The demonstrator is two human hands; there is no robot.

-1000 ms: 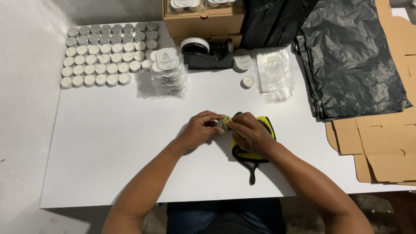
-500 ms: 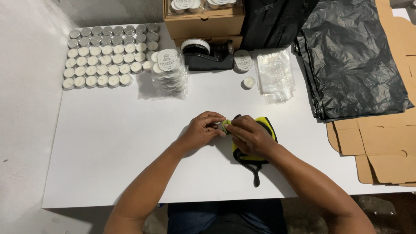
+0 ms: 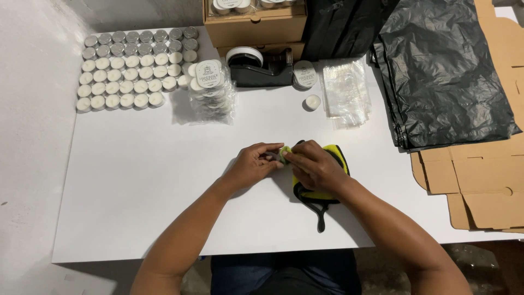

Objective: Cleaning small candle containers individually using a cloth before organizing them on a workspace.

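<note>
Pinching a small pale-green object [image 3: 285,153] between the fingertips of both hands, a person works at the middle of a white tabletop [image 3: 136,180]; the left hand [image 3: 252,164] and right hand [image 3: 315,164] meet over it, fingers pressed together on the piece, too small to identify. Under the right hand, at about 4 o'clock from the object, lies a yellow-and-black pouch [image 3: 322,188] with a black strap trailing toward 6 o'clock. Farther up, at 1 o'clock, a single tealight [image 3: 312,102] sits beside a stack of clear plastic bags [image 3: 346,93]. At 11 o'clock stands a wrapped bundle of tealights [image 3: 210,90], with rows of loose tealights [image 3: 128,71] beyond at 10 o'clock. At 12 o'clock are a black tape dispenser [image 3: 259,68] and cardboard boxes [image 3: 254,24]; black plastic sheeting [image 3: 442,71] lies at 2 o'clock.
</note>
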